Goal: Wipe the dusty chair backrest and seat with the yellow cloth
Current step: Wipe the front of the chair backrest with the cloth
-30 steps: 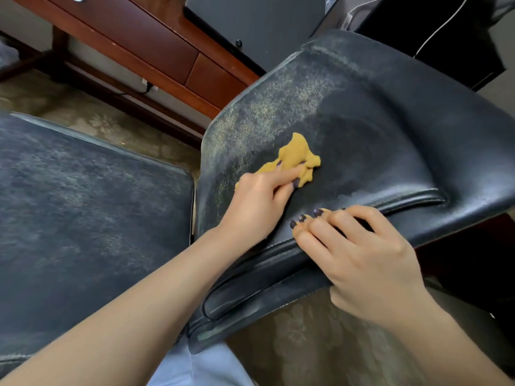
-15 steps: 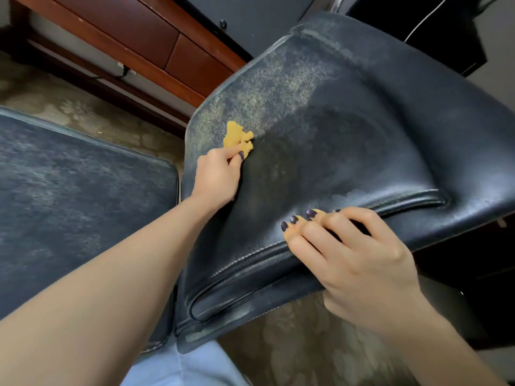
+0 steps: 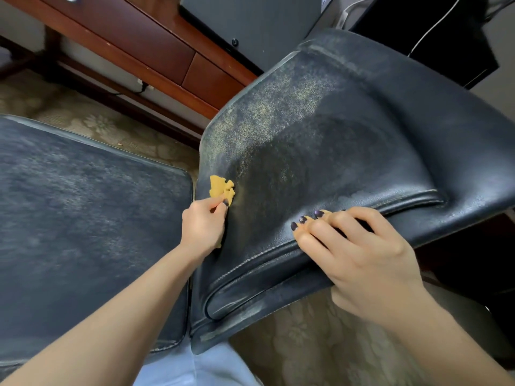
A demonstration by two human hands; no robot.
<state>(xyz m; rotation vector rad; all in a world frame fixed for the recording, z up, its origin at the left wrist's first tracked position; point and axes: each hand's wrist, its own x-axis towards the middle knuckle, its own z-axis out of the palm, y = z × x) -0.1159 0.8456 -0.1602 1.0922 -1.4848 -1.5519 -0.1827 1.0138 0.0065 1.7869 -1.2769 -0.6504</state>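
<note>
- Backrest (image 3: 334, 151): dark leather, tilted. Pale dust coats its upper and left parts. A darker, cleaner patch runs through the middle towards the padded near rim.
- Cloth (image 3: 221, 188): small, yellow, crumpled. It lies against the backrest close to the left edge, where the dusty zone meets the cleaner one.
- Left hand (image 3: 202, 227): fingers curled, pinching the lower end of the cloth and holding it to the leather. The rest of the cloth pokes out above the fingertips.
- Right hand (image 3: 359, 254): grips the padded near rim of the backrest. Four fingers are curled over the rim onto the front face; the thumb is hidden beneath. Nails are painted dark.
- Seat (image 3: 83, 213): lies flat, just left of the backrest, with a grey film of dust across its whole visible surface. The left forearm crosses above its right edge.
- Carpet (image 3: 320, 344): patterned, beige, visible under and between both chair parts.
- Desk (image 3: 133, 43): reddish wood with drawers, standing beyond the chair at upper left.
- Panel (image 3: 250, 20): dark, flat, behind the top of the backrest.
</note>
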